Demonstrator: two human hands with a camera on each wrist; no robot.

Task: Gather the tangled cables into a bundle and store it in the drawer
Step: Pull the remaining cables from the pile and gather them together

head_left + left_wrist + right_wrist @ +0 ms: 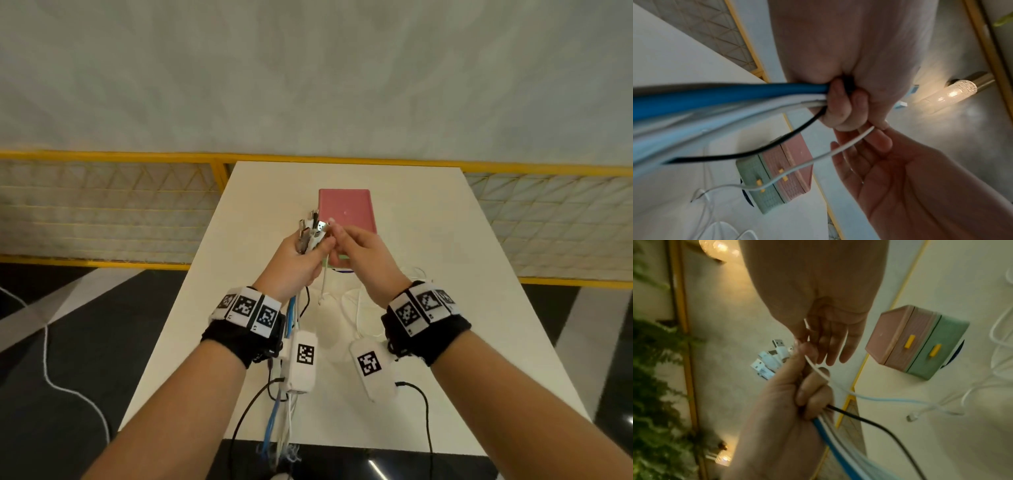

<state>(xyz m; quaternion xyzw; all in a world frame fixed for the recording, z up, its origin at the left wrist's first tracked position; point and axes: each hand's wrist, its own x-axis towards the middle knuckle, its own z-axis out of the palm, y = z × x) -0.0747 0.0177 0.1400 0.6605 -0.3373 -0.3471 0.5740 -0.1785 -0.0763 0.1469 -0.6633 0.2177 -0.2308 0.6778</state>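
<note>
- Left hand (297, 261) fist-curled round a bunch of cables (731, 99), raised over the white table (445, 240), just in front of the drawer box (346, 212).
- Bunch has a blue cable (715, 95), white ones and a black cable (875, 421); USB plugs (768, 360) stick out the top of the fist, the cable lengths hang below it toward the near table edge.
- Right hand (363, 260) touches the left at the plug end; thumb and forefinger pinch one thin white cable (838, 149), other fingers (836, 345) straight and loosely together.
- That white cable drops from the pinch, passes in front of the drawer box, and its free end lies on the table near the box.
- More loose white cable (999, 337) in loops on the table, on the near side of the drawer box.
- Drawer box: pink top unit, green unit under it, yellow pull tabs (909, 341) on the fronts; both drawers look closed.
- Black wristbands with printed marker tags on both wrists; small white camera pods (303, 359) under them, each with a black lead.
- Beyond the drawer box: yellow-framed mesh railing (102, 205), pale wall.
</note>
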